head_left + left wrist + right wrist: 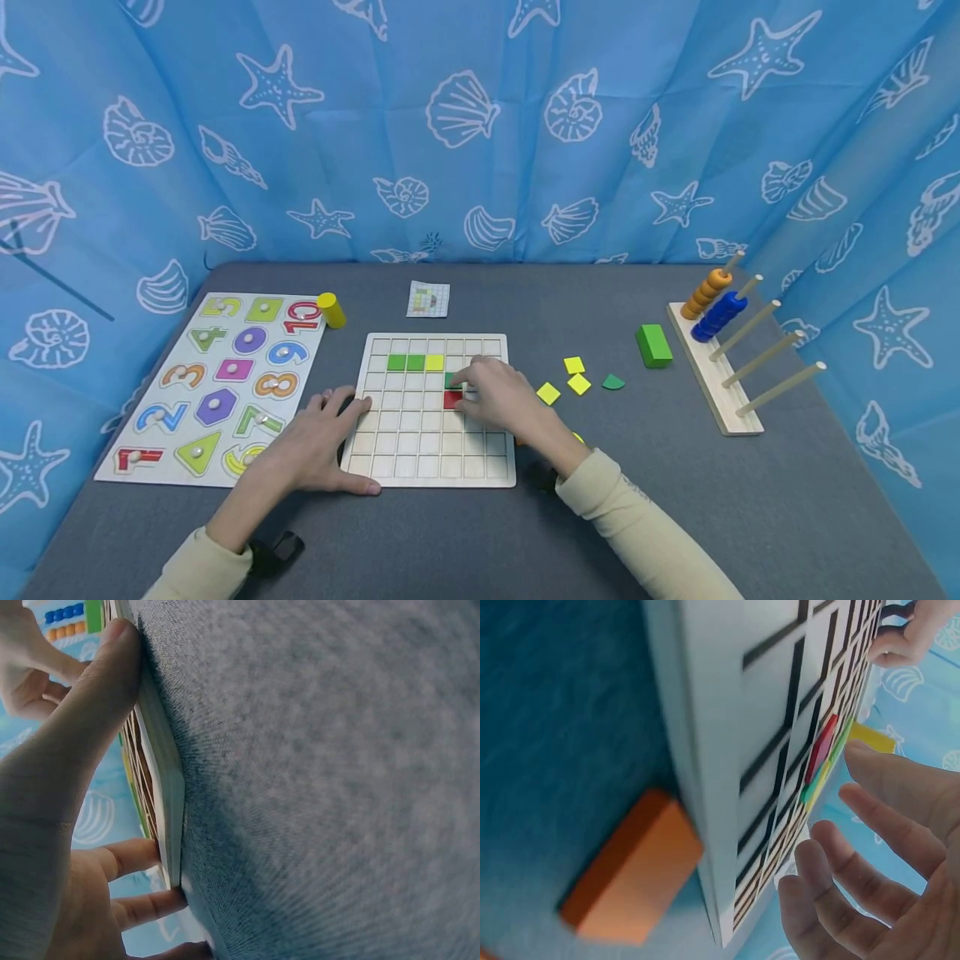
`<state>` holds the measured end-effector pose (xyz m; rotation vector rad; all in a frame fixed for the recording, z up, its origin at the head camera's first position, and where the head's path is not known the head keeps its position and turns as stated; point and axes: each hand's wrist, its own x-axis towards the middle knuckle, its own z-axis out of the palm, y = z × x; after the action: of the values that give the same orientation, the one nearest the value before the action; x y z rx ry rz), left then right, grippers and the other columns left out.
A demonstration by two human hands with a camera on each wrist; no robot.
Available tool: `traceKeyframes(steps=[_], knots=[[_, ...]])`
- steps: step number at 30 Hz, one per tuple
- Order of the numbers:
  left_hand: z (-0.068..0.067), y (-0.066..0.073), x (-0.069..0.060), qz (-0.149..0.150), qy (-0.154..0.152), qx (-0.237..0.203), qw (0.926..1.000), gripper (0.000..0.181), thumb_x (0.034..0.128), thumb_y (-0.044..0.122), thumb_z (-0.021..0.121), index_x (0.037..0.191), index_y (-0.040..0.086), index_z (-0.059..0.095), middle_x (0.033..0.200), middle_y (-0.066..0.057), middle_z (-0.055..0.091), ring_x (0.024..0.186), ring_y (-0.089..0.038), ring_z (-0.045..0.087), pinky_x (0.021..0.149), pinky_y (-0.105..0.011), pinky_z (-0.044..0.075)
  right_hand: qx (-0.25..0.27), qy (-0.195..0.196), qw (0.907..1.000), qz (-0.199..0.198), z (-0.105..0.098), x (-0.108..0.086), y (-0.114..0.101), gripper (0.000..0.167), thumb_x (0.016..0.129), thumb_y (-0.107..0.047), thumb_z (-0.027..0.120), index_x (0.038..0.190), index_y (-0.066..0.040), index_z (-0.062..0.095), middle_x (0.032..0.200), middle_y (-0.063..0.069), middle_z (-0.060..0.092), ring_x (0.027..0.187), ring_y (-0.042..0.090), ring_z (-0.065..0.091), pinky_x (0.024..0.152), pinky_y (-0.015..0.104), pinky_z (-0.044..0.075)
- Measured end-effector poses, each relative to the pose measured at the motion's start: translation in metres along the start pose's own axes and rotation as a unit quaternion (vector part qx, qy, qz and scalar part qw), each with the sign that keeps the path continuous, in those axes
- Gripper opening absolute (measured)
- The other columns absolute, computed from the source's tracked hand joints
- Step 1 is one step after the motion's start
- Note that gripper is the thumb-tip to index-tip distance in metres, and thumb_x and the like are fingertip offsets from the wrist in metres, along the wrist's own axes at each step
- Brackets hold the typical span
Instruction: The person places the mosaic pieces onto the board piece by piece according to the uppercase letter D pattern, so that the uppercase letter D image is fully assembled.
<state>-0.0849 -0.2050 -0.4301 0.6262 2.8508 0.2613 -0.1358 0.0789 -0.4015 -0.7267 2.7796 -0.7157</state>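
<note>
A pale wooden grid board (435, 482) lies in front of me. My left hand (318, 442) rests at its near left corner, the thumb along the front edge and the other fingers spread at the left side. Over the board's right half is my right hand (506, 400), its fingers loosely bent, with nothing seen between them in the right wrist view. Beside its fingertips sit a red square tile (452, 400) and a dark green tile (453, 381), partly covered in the head view. Farther back, light green tiles (406, 362) and a yellow tile (434, 362) form a row.
Left stands a number puzzle (251, 329) with a yellow cylinder (331, 310) by its corner. A printed pattern card (428, 299) lies behind the board. Rightward are loose yellow tiles (548, 393), a green block (654, 346) and a peg stand (716, 367). An orange block (634, 870) touches the board's side.
</note>
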Motion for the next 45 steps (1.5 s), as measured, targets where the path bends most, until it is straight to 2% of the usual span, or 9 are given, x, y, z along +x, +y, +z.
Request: traceKeyframes(steps=[4, 12, 18, 26, 33, 39, 45], knots=[[0.0, 0.0, 0.0, 0.002, 0.003, 0.001, 1.0, 0.118, 0.062, 0.084, 0.076, 0.148, 0.008, 0.049, 0.149, -0.023, 0.046, 0.131, -0.053, 0.048, 0.099, -0.067, 0.048, -0.002, 0.002, 0.9999, 0.014, -0.006, -0.006, 0.004, 0.027, 0.088, -0.016, 0.081, 0.115, -0.009, 0.078, 0.107, 0.011, 0.073, 0.092, 0.023, 0.066, 0.07, 0.037, 0.056], [-0.001, 0.001, 0.0, 0.0, 0.001, 0.002, 1.0, 0.118, 0.0621, 0.083, 0.077, 0.149, 0.008, 0.049, 0.15, -0.024, 0.045, 0.131, -0.055, 0.048, 0.099, -0.067, 0.048, -0.03, 0.01, 0.9993, 0.018, -0.017, -0.024, 0.017, 0.029, 0.088, -0.015, 0.081, 0.116, -0.007, 0.078, 0.108, 0.011, 0.072, 0.085, 0.02, 0.064, 0.062, 0.028, 0.048], [-0.001, 0.001, 0.0, -0.001, 0.0, 0.003, 1.0, 0.118, 0.0622, 0.084, 0.076, 0.149, 0.008, 0.049, 0.15, -0.024, 0.046, 0.132, -0.055, 0.048, 0.1, -0.067, 0.048, -0.042, 0.02, 0.9989, 0.005, -0.022, -0.04, 0.031, 0.03, 0.087, -0.013, 0.081, 0.115, -0.003, 0.077, 0.102, 0.012, 0.071, 0.074, 0.014, 0.054, 0.059, 0.022, 0.04], [0.0, 0.0, 0.0, 0.001, -0.001, 0.004, 1.0, 0.118, 0.0626, 0.084, 0.075, 0.149, 0.008, 0.049, 0.15, -0.024, 0.045, 0.131, -0.055, 0.048, 0.099, -0.067, 0.048, -0.04, 0.008, 0.9986, 0.033, -0.023, -0.056, 0.048, 0.031, 0.087, -0.013, 0.081, 0.117, -0.004, 0.077, 0.094, 0.009, 0.067, 0.067, 0.011, 0.044, 0.057, 0.022, 0.037], [0.0, 0.0, 0.0, 0.0, 0.0, 0.002, 1.0, 0.118, 0.0627, 0.083, 0.077, 0.149, 0.008, 0.048, 0.15, -0.024, 0.045, 0.132, -0.055, 0.047, 0.099, -0.067, 0.048, -0.057, 0.008, 0.997, 0.053, -0.029, -0.071, 0.06, 0.032, 0.086, -0.015, 0.083, 0.116, -0.006, 0.077, 0.103, 0.009, 0.069, 0.078, 0.015, 0.057, 0.061, 0.025, 0.043], [0.0, 0.001, 0.0, -0.002, -0.001, 0.002, 1.0, 0.118, 0.0628, 0.083, 0.076, 0.149, 0.008, 0.048, 0.151, -0.024, 0.045, 0.132, -0.055, 0.047, 0.1, -0.067, 0.048, -0.066, 0.006, 0.9951, 0.073, -0.035, -0.082, 0.072, 0.033, 0.085, -0.016, 0.084, 0.115, -0.004, 0.076, 0.108, 0.01, 0.073, 0.093, 0.021, 0.067, 0.074, 0.036, 0.055], [-0.001, 0.001, 0.0, -0.003, -0.004, 0.0, 1.0, 0.118, 0.0627, 0.083, 0.077, 0.149, 0.008, 0.048, 0.151, -0.024, 0.044, 0.133, -0.056, 0.046, 0.1, -0.068, 0.047, -0.061, 0.003, 0.9937, 0.093, -0.043, -0.091, 0.089, 0.034, 0.086, -0.016, 0.082, 0.117, -0.004, 0.076, 0.108, 0.014, 0.072, 0.091, 0.025, 0.068, 0.073, 0.042, 0.057]])
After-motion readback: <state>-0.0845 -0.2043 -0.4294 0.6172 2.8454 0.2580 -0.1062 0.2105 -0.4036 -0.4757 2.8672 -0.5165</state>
